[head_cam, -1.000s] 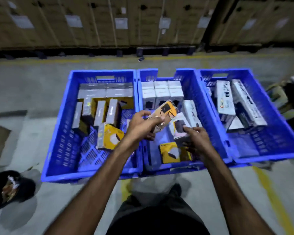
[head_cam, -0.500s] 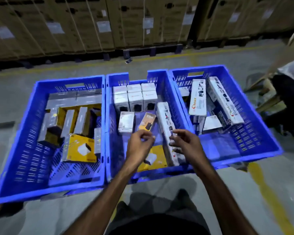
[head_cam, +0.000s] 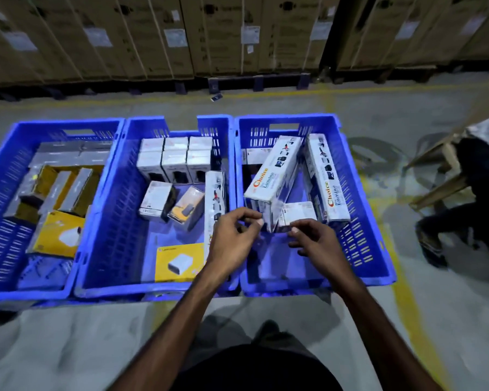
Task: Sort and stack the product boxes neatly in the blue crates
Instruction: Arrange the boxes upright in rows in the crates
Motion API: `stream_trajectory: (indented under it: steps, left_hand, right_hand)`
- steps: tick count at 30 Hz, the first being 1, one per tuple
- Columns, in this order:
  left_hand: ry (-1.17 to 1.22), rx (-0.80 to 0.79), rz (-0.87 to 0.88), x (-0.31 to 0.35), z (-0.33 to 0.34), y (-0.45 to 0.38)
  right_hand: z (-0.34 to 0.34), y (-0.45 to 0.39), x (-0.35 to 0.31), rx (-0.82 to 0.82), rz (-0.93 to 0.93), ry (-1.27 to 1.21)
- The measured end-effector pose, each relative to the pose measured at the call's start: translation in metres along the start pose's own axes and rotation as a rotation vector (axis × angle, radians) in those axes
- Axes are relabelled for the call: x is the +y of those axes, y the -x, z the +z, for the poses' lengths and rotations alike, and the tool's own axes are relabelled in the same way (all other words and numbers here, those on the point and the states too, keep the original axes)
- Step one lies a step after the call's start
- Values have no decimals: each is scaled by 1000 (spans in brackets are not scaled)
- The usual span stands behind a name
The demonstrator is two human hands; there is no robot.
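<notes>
Both hands reach over the right crate (head_cam: 362, 193): the left hand (head_cam: 235, 244) and right hand (head_cam: 314, 241) have fingers loosely curled, holding nothing, just beside a long white box (head_cam: 274, 176) leaning on a small white box (head_cam: 297, 215)

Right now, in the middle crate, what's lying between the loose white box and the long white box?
In the head view, a yellow-and-black box lies tilted between the loose white box and the long white box.
</notes>
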State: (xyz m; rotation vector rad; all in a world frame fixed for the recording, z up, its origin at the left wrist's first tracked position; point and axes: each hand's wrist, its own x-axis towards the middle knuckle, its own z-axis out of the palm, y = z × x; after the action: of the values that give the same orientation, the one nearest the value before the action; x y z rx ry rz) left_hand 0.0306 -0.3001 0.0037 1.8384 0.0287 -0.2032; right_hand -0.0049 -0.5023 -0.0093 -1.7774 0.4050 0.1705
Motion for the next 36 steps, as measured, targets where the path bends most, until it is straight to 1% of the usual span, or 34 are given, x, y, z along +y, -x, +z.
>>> stream_trajectory:
  steps: [5, 10, 12, 15, 17, 19, 21, 25, 27, 30, 33, 36]
  left_hand:
    - [-77, 46, 31, 17, 14, -24]
    - [-223, 62, 105, 28, 10, -52]
    - [-275, 63, 138, 32, 8, -66]
    - [-327, 30, 145, 37, 7, -96]
    - [-372, 4, 137, 40, 5, -116]
    - [-484, -50, 133, 42, 6, -137]
    - [-639, -126, 170, 44, 9, -159]
    - [-998, -360, 262, 38, 22, -203]
    - [-1151, -433, 335, 29, 32, -219]
    - [-1197, -465, 386, 22, 44, -251]
    - [-1217, -520, 357, 21, 47, -285]
    - [-1265, -596, 332, 14, 50, -310]
  right_hand:
    - [-31, -29, 15, -43, 58, -22]
    - [-45, -50, 25, -71, -34, 126]
    - [-48, -57, 25, -83, -91, 259]
    - [-49, -72, 16, -96, -159, 629]
    - [-45, -84, 10, -183, -156, 796]
    - [-41, -98, 7, -283, -145, 929]
    - [-36, -111, 5, -340, -127, 1038]
    - [-29, -136, 8, -343, -101, 1134]
    - [-27, -147, 12, -352, -70, 1145]
    - [-19, -159, 21, -349, -34, 1167]
    - [-13, -159, 29, -353, -13, 1225]
    - [-7, -153, 32, -318, -12, 1338]
